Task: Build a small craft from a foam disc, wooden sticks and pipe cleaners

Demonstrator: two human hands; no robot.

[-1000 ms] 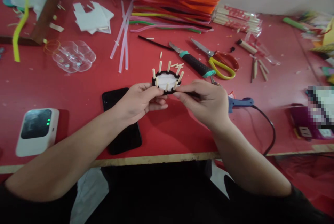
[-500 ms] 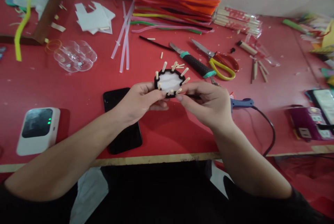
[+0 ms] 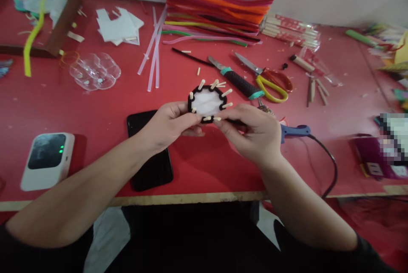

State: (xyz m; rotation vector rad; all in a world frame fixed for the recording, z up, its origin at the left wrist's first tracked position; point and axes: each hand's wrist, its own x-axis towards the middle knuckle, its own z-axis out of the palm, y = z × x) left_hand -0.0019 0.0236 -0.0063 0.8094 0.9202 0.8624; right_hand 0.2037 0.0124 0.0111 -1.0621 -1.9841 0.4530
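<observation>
Between my hands is a small round white piece (image 3: 208, 102) with short wooden pegs standing around its rim. A black pipe cleaner (image 3: 189, 104) winds along the edge among the pegs. My left hand (image 3: 170, 126) grips the left near side, thumb on the rim and fingers beneath. At the near right edge, my right hand (image 3: 256, 133) pinches the black pipe cleaner beside a peg; its loose end runs under the fingers. Below my left wrist lies a black phone (image 3: 153, 169).
Beyond the piece lie a craft knife (image 3: 239, 82), scissors (image 3: 270, 84) and bundled coloured pipe cleaners (image 3: 216, 9). A blue-handled corded tool (image 3: 295, 130) is right of my right hand. A white device (image 3: 47, 160) sits left, with a clear plastic tray (image 3: 95, 71) farther back.
The whole view has shifted slightly. The near pegs lean more toward me, and my right fingertips sit a little lower at the rim. Both hands keep their hold.
</observation>
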